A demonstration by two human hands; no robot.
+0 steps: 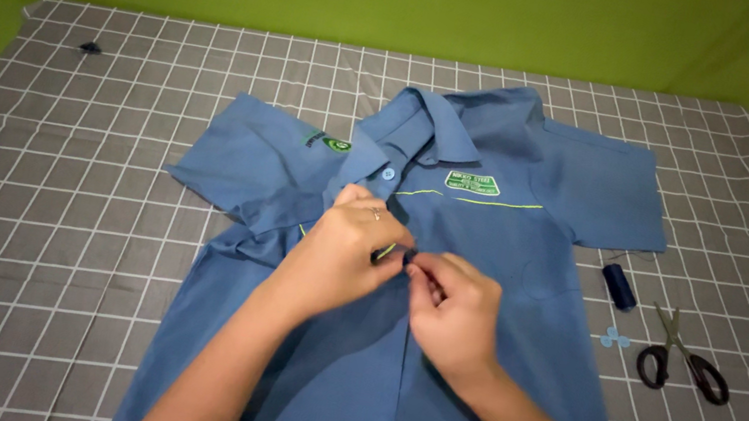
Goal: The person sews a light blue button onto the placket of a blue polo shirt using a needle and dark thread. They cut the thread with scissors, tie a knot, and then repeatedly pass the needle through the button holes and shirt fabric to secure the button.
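A blue short-sleeved shirt (432,352) is being kept flat on the grey checked cloth (65,240). Its front placket is being pinched by the left hand (342,256) and right hand (449,309), fingers narrowly closed on the fabric. The fabric is judged soft and light, best gripped at the edge. On the right, black scissors (685,364), pale buttons (616,338) and a dark thread spool (619,285) are being left aside.

Left hand (342,251): curled, knuckles up, fingertips pinched toward the right.
Right hand (449,309): fingers bent, thumb and forefinger pinched, meeting the left.
Forearms: bare, converging from the near edge.
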